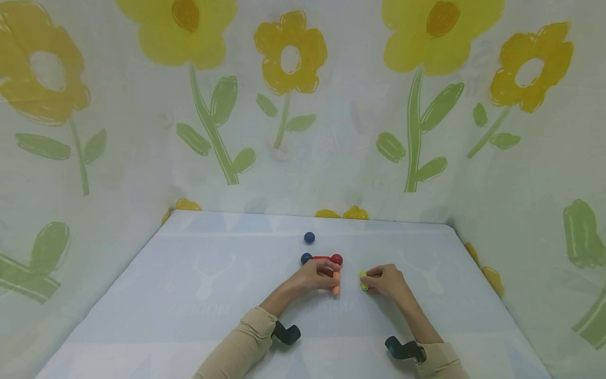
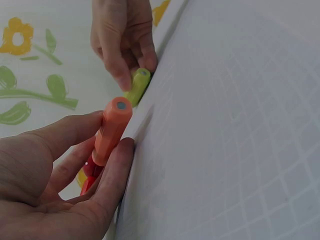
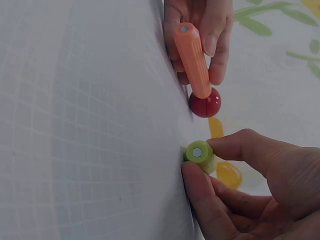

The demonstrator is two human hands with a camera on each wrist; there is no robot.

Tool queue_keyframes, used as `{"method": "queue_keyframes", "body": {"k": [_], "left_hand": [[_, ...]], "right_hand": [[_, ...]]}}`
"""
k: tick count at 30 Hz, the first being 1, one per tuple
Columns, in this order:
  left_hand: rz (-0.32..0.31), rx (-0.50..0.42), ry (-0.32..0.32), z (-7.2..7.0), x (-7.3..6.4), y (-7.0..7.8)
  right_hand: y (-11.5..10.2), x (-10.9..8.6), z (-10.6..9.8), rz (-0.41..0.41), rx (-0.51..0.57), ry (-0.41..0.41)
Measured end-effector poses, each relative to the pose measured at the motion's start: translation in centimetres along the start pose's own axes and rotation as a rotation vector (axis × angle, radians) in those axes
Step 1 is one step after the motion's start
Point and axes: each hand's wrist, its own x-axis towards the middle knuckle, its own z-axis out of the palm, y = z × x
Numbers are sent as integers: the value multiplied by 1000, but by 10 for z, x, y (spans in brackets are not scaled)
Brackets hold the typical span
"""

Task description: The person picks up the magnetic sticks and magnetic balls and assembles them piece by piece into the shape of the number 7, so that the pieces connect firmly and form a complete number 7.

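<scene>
My left hand (image 1: 318, 276) pinches an orange magnetic rod (image 1: 336, 285) between thumb and fingers. In the right wrist view, the far end of that rod meets a red ball (image 3: 205, 103), and its near end shows a grey metal tip. A red rod (image 1: 322, 258) runs left from the red ball to a blue ball (image 1: 306, 258), partly behind my left hand. To the right, my right hand (image 1: 388, 280) holds a yellow-green magnetic rod (image 3: 199, 153) by thumb and fingertips, close over the table and apart from the other pieces.
A second blue ball (image 1: 309, 238) lies farther back on the white table (image 1: 227, 316). Flower-printed cloth (image 1: 331, 158) hangs behind the table and at both sides. Black wrist mounts (image 1: 402, 348) stick out from both sleeves.
</scene>
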Motion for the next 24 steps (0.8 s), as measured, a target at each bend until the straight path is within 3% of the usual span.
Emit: {"method": "queue_keyframes", "body": {"k": [9, 24], "left_hand": [[-8, 7, 2, 0, 0, -1], [3, 8, 2, 0, 1, -2]], "right_hand": [[4, 2, 3, 28, 44, -2], [5, -1, 0, -2, 94, -10]]}}
